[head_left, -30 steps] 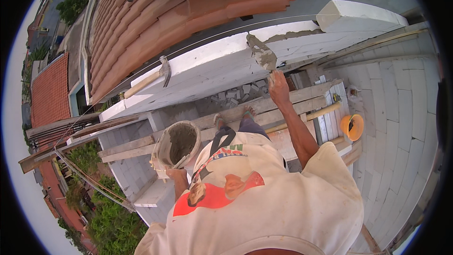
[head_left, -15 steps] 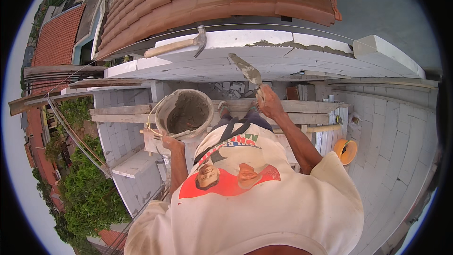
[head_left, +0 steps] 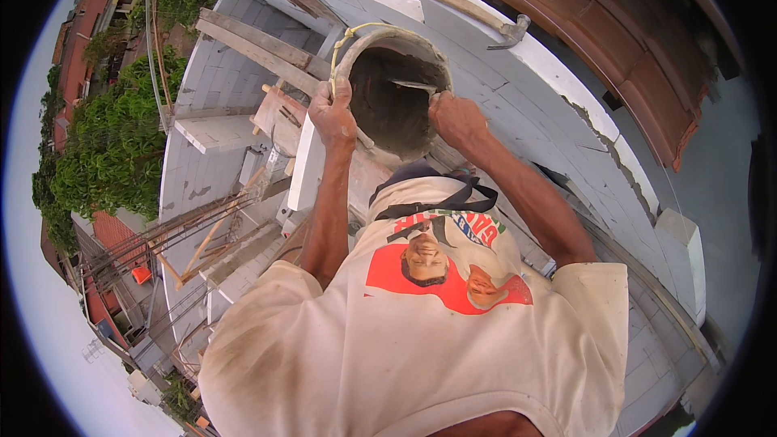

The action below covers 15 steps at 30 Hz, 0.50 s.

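Note:
A round bucket point(head_left: 354, 54) of wet grey mortar point(head_left: 388, 120) stands tilted in front of me, with a yellow rope handle point(head_left: 348, 33) at its rim. My left hand point(head_left: 333, 115) is closed on the bucket's near-left rim, thumb upward. In my right hand point(head_left: 460, 119) is a trowel point(head_left: 413, 85). Its blade reaches inside the bucket over the mortar; whether it touches the mortar is hard to tell. The fingers of that hand cover the trowel's handle, close to the bucket's right rim.
A white block wall point(head_left: 518, 85) curves along the right, with a claw hammer point(head_left: 460, 3) on its top edge and a raised block point(head_left: 682, 251) farther along. Brown roof tiles point(head_left: 623, 40) lie beyond it. Wooden planks point(head_left: 263, 48) and metal rods point(head_left: 121, 252) are at the left.
The view has swung round toward the bucket. My right hand has brought the trowel from above the wall side into the bucket. My left hand stays on the bucket, now gripping its rim.

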Tool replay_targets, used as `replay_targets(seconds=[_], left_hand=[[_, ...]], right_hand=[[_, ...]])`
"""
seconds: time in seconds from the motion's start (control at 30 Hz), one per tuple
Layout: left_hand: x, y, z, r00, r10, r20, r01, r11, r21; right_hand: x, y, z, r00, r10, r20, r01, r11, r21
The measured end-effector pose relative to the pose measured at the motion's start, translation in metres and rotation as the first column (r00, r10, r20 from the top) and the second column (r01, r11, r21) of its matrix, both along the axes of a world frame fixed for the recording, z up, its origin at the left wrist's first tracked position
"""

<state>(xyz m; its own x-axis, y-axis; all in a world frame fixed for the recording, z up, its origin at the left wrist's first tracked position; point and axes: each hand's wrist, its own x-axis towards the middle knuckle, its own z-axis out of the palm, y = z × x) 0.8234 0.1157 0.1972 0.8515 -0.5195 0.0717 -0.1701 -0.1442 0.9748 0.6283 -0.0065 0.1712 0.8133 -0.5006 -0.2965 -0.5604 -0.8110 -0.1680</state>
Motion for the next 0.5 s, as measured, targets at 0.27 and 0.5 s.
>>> replay_targets(seconds=[0.27,0.5], left_hand=[[0.006,-0.002,0.015,0.996,-0.035,-0.083,0.010,0.962,-0.274],[0.003,-0.014,0.005,0.963,0.033,-0.268,-0.112,0.953,-0.283]], right_hand=[[0.020,-0.001,0.032,0.947,0.312,-0.076,-0.283,0.923,0.262],[-0.008,-0.022,0.037,0.981,-0.178,0.072,0.021,0.472,0.881]])
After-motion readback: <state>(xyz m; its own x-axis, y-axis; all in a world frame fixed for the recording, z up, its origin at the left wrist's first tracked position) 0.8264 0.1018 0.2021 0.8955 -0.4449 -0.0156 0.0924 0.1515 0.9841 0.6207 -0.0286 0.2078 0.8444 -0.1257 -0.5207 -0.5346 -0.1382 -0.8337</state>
